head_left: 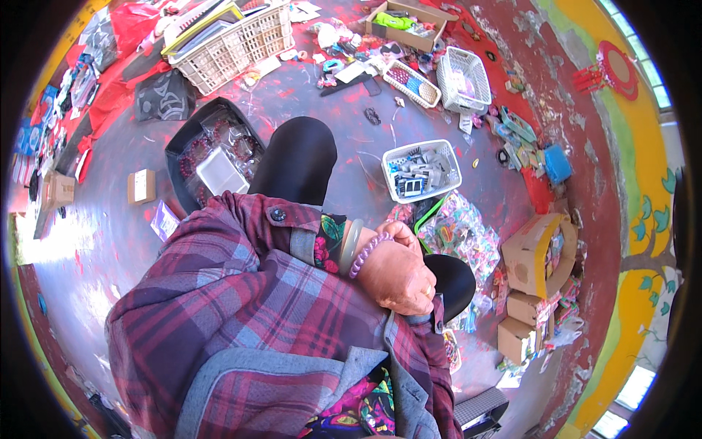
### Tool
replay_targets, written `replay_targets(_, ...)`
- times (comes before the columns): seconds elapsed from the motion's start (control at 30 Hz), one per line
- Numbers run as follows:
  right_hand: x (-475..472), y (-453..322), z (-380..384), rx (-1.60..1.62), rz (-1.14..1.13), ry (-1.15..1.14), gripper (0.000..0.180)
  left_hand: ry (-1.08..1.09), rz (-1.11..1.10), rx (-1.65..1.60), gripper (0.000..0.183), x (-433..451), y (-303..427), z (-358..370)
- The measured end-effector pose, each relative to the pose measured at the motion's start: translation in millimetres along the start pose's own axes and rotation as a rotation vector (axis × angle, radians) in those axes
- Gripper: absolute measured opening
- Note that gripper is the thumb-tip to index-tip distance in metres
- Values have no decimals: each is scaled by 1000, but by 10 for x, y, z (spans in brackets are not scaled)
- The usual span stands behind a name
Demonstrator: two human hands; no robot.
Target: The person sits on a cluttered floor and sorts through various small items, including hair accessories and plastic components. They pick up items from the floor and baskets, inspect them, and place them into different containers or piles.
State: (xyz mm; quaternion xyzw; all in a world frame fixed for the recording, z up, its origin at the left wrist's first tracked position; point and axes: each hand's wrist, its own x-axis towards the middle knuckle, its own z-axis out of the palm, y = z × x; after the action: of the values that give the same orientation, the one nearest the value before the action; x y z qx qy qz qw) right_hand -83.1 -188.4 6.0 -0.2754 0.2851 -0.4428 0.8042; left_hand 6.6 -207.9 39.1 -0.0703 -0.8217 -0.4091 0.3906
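Observation:
My left hand (397,277), with a pale bangle and a purple bead bracelet at the wrist and a ring on a finger, lies folded over my right wrist. Fingers of my right hand (403,233) show curled just beyond it; its palm is hidden. Both rest between my black-clad knees. Ahead of them, a white plastic basket (457,189) holds small packaged pieces. A green-rimmed container (428,217) and a heap of colourful plastic-wrapped items (460,233) are close to the right knee. By the left knee, a black tray (174,148) contains dark red bead strings and a white box (222,171).
A large cream crate (236,55) stands at the upper left, near a small cardboard box (141,186). White baskets (466,104) and an open carton (406,38) are farther ahead. Cardboard boxes (526,252) line the right wall, and a grey basket (480,409) sits at lower right.

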Motion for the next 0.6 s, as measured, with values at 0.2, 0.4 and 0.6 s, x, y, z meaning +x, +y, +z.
replay_targets(0.2, -172, -35, -28, 0, 100, -118, 11, 5, 21, 49, 12, -16, 287, -44)
replay_targets(0.4, -239, -114, -36, -50, 136, -211, 16, -200, -128, -107, 11, -153, 464, -5)
replay_targets(0.6, -253, -308, 95, -311, 300, -290, 18, -352, -108, -254, 18, -300, 359, 102)
